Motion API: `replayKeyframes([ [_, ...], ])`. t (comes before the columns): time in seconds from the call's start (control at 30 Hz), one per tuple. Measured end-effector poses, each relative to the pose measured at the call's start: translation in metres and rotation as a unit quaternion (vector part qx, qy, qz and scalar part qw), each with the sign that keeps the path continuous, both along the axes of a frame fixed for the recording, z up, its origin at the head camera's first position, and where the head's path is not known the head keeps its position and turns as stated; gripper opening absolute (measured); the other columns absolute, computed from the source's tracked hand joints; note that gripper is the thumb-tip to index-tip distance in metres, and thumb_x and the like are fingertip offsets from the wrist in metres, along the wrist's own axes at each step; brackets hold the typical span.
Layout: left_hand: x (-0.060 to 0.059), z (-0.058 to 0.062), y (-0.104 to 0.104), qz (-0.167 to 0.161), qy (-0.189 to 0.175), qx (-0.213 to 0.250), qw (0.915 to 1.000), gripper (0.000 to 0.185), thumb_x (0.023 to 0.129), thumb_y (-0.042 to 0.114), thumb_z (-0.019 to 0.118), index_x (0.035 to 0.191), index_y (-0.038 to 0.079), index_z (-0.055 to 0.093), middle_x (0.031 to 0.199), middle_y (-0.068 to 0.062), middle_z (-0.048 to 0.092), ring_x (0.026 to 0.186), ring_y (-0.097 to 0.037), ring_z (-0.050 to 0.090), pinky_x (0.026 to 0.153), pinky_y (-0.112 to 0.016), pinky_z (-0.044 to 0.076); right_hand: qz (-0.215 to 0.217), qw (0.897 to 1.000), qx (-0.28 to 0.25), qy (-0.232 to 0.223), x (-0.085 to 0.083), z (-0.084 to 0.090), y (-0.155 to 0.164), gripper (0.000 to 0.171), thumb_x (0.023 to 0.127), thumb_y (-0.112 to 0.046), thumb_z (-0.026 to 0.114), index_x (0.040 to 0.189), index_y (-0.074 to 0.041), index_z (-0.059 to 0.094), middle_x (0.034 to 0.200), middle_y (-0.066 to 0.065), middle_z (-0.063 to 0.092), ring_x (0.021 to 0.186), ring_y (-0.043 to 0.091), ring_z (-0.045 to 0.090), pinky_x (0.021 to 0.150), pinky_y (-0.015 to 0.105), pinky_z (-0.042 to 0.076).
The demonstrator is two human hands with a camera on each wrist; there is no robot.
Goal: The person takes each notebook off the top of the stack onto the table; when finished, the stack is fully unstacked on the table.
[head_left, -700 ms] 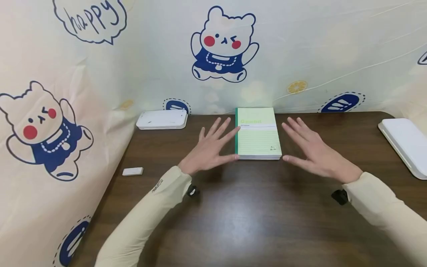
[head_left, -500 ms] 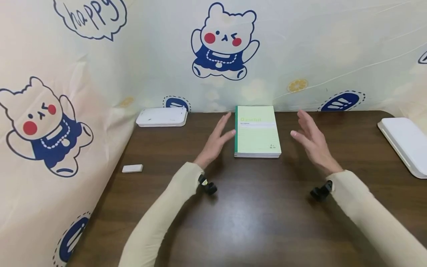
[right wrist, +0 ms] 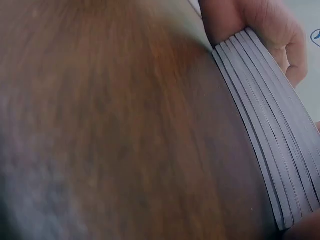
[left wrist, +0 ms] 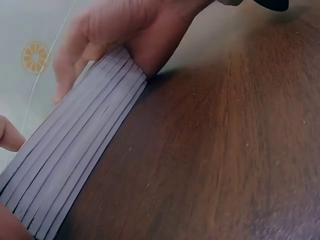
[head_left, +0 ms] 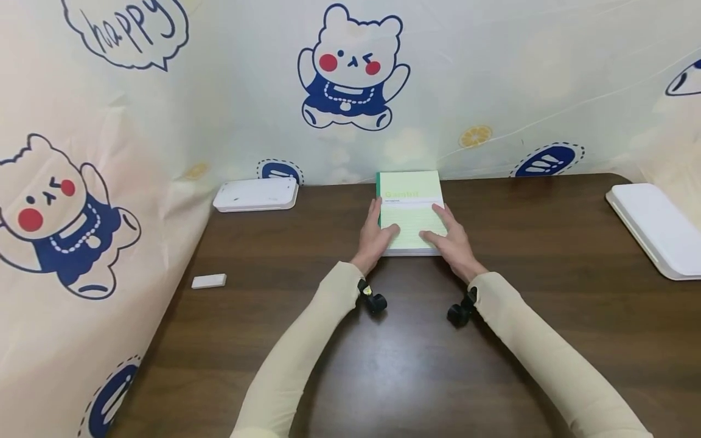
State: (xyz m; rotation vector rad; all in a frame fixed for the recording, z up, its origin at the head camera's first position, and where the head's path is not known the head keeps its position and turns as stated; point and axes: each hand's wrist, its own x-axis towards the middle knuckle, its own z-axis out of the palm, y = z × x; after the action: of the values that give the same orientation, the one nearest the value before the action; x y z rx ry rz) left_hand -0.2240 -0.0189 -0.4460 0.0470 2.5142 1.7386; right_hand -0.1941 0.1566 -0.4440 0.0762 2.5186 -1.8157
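A stack of several notebooks [head_left: 412, 214] lies at the back of the table, its top cover pale green with a darker green spine on the left. My left hand [head_left: 375, 238] grips the stack's left side, thumb over the top cover. On the opposite side my right hand [head_left: 456, 244] holds it the same way, its thumb also on the cover. Both wrist views show the layered page edges [left wrist: 85, 132] between the two hands. The stack appears to rest on the tabletop; fingers along the sides are partly hidden.
A white case [head_left: 255, 194] sits at the back left, with a small white block [head_left: 209, 281] nearer on the left. Another white case [head_left: 657, 231] lies at the right. A patterned cloth [head_left: 230, 91] hangs behind the brown table [head_left: 405, 365].
Both hands have come inward from spread positions beside the stack and now hold its two sides. The view has shifted slightly; the notebooks stay at the back.
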Motion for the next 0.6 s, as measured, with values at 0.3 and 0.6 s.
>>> replayKeyframes([
  [0.3, -0.0021, 0.0024, 0.0002, -0.017, 0.002, -0.018, 0.9997, 0.078, 0.080, 0.019, 0.053, 0.145, 0.030, 0.011, 0.150, 0.016, 0.001, 0.136, -0.015, 0.012, 0.099, -0.041, 0.031, 0.008, 0.999, 0.040, -0.010, -0.0011, 0.0025, 0.0020, 0.072, 0.082, -0.023, 0.063, 0.143, -0.026, 0.026, 0.152, -0.003, 0.005, 0.137, 0.020, 0.007, 0.107, 0.051, 0.012],
  [0.6, -0.0004, 0.0013, -0.0018, -0.012, 0.008, -0.041, 0.9991, 0.078, 0.081, 0.021, 0.053, 0.146, 0.029, 0.011, 0.149, 0.018, 0.000, 0.136, -0.016, 0.013, 0.103, -0.042, 0.028, 0.011, 0.999, 0.036, -0.007, 0.0002, 0.0011, -0.0004, 0.071, 0.083, -0.022, 0.063, 0.143, -0.025, 0.026, 0.152, -0.003, 0.005, 0.137, 0.019, 0.007, 0.108, 0.049, 0.012],
])
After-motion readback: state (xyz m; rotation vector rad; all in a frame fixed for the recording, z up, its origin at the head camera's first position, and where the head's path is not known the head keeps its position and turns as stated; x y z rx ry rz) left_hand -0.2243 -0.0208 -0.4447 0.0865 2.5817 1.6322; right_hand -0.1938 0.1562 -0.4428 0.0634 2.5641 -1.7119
